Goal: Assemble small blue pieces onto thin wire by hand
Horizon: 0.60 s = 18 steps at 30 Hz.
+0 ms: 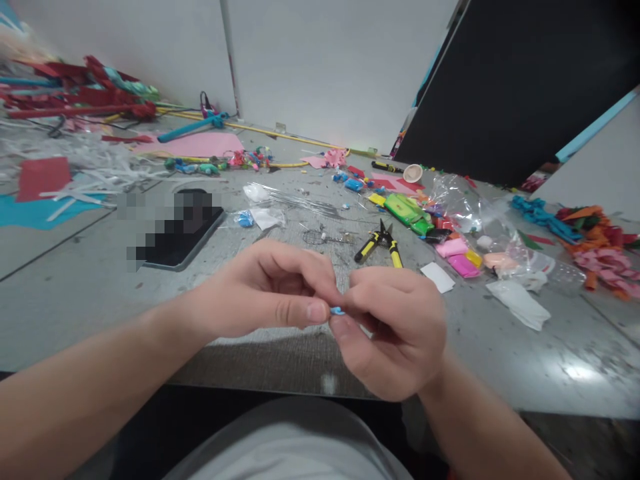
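Pinching a small blue piece (337, 311) between them, the left hand (265, 290) and right hand (395, 327) meet above the near edge of the grey, scratched table (75, 293). No writing is readable. Farther back lie a phone (183, 233), yellow pliers (380, 243), and a white wall (325, 60) behind.

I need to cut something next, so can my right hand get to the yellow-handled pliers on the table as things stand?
Probably yes. The yellow-handled pliers lie in the open just beyond the right hand, with nothing in between. But both hands pinch a small blue piece, so the right hand must let go first.
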Each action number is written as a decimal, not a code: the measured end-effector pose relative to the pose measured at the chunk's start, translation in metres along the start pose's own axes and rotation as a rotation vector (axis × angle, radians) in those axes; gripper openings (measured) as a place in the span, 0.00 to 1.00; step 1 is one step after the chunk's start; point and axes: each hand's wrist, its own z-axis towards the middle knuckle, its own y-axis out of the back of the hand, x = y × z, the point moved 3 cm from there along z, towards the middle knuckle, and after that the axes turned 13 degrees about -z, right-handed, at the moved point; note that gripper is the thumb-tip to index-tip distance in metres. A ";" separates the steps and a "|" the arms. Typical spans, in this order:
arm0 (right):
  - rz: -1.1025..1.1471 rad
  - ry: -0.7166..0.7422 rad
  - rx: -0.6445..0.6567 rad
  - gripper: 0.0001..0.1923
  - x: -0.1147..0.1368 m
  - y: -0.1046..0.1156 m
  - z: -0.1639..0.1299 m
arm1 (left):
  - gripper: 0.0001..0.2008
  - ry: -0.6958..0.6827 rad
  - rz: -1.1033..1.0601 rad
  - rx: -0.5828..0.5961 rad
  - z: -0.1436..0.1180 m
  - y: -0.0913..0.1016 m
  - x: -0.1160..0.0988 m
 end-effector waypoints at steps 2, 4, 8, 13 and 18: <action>0.010 0.008 0.000 0.09 0.000 0.000 0.000 | 0.08 0.006 0.014 0.007 0.000 0.001 0.000; 0.017 0.015 -0.005 0.10 0.000 -0.001 0.000 | 0.08 0.010 0.024 0.022 -0.001 0.001 0.001; -0.013 0.043 -0.021 0.11 0.000 -0.001 0.000 | 0.09 0.027 0.023 0.038 -0.002 0.001 0.003; -0.021 0.058 -0.039 0.11 0.000 -0.002 -0.001 | 0.06 0.018 -0.004 0.064 -0.002 0.000 0.002; -0.030 0.046 -0.058 0.09 -0.001 -0.002 -0.002 | 0.05 -0.026 -0.002 0.023 -0.001 0.001 0.000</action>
